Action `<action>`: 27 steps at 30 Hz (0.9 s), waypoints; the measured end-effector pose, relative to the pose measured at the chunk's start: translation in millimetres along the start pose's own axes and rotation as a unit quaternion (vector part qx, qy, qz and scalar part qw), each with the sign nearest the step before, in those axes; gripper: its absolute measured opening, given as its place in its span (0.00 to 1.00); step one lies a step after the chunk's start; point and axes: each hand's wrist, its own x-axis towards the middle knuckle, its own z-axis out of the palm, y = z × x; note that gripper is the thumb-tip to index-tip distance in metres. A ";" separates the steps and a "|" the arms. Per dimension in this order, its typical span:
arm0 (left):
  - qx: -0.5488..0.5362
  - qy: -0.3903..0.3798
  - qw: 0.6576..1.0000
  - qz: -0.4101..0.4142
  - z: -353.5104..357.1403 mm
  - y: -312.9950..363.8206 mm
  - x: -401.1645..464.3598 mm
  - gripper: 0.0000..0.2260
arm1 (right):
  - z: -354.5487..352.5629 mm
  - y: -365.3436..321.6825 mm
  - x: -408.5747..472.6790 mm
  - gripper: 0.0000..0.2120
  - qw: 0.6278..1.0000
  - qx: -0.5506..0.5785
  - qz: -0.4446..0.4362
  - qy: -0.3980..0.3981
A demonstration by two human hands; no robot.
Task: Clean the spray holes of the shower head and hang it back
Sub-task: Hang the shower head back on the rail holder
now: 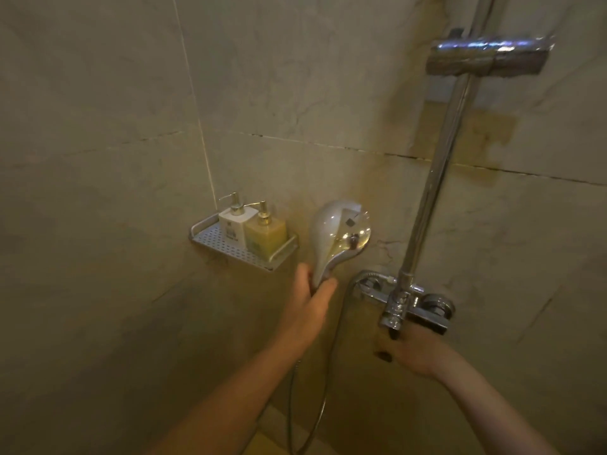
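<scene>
Shower head (340, 231) up in front of me, chrome back toward my eyes, so the spray holes are turned to the wall and I cannot see them. I hold it by the handle: my left hand (310, 302) is wrapped round the lower end of the handle, thumb on the right side, fingers curled on the left. The round head stands above that hand, tilted a little to the right, just beside the shelf (210, 244) and close to the wall (98, 126).

The hose (328, 356) runs from below my left hand, loops down and comes back up in a curve to the tap (410, 303).

My right hand (412, 351) is under the tap, palm up against its underside, the thumb with a dark nail pointing left. The fingers are hidden behind the tap body, so I cannot tell whether they grip anything.

The rail (437, 178) rises from the tap, tilted in this view, and carries the bracket (489, 55) near the top right. The bracket is well above the shower head and apart from it.

On the perforated shelf in the corner stand two pump bottles, touching: a white bottle (235, 224) on the left and a yellow bottle (266, 233) on the right.
</scene>
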 end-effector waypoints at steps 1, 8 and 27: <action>-0.019 -0.033 0.999 0.014 8.9 10.7 0.1 0.12 | -12.5 -11.1 -9.9 0.11 1.000 0.009 -0.016 0.007; -0.032 -0.141 0.987 0.075 70.2 75.1 -4.0 0.12 | -79.4 -67.0 -76.0 0.26 0.961 0.192 -0.197 0.037; 0.374 0.082 0.780 0.494 115.2 216.7 56.9 0.24 | -220.4 -82.6 -125.0 0.13 0.933 0.183 -0.107 0.291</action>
